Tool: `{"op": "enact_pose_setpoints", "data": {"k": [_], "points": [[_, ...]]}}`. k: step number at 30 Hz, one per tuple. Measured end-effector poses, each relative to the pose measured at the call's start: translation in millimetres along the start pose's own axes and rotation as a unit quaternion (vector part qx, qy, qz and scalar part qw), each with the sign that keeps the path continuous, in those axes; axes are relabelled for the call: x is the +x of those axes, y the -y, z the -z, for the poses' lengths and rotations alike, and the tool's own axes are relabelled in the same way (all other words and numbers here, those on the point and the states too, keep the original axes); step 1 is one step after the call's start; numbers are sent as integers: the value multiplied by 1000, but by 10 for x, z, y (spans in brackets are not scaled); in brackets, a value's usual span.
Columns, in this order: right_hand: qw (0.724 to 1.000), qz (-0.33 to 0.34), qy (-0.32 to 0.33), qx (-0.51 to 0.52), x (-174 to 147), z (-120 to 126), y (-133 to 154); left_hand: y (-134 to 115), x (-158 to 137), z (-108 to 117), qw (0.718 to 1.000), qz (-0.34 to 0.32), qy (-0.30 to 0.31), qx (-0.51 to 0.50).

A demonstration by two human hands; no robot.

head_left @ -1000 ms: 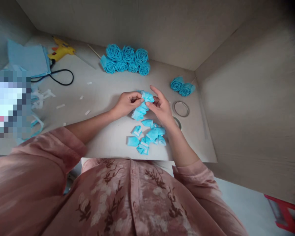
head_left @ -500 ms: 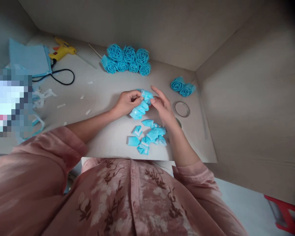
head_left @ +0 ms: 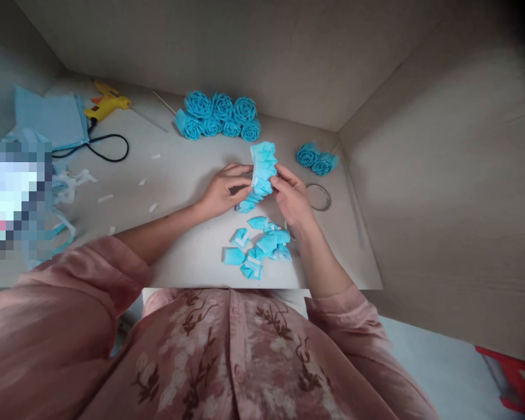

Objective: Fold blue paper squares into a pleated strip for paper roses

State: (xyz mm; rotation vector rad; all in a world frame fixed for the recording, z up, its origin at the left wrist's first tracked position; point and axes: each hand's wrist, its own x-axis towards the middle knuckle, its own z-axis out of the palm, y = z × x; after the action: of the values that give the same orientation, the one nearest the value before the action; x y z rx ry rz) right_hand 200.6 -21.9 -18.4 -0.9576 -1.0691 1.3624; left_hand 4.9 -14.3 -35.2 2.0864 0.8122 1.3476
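- While the curled left hand (head_left: 219,191) holds one edge, a pale-blue pleated fabric strip (head_left: 265,166) sits nearside of seven round blue fabric roses (head_left: 221,109), long axis near-to-far, far end toward them.
- Half-curled, the right hand (head_left: 294,201) pinches the opposite edge.

Seven clustered blue roses (head_left: 223,107), two paired roses (head_left: 307,154), one pleated fabric strip (head_left: 263,166), two hands (head_left: 222,189), one yellow glue gun (head_left: 108,105)

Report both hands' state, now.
Left hand: closed, holding the pleated blue strip at its left edge.
Right hand: closed, holding its right edge.
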Motion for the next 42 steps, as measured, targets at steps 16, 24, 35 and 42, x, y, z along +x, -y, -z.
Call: {"op": "enact_pose_setpoints", "data": {"k": [16,24,35,42], "points": [[999,2,16,39,-27,-25,118,-214,24,30,931,265,-12,-249],[995,17,71,-71,-108,-99,112,-188,38,10,939,251,-24,-236],[988,45,64,-136,-127,-82,75,-219,16,-20,950,230,-6,-212],[988,68,3,-142,-69,-31,33,-219,10,41,931,242,8,-272]]}}
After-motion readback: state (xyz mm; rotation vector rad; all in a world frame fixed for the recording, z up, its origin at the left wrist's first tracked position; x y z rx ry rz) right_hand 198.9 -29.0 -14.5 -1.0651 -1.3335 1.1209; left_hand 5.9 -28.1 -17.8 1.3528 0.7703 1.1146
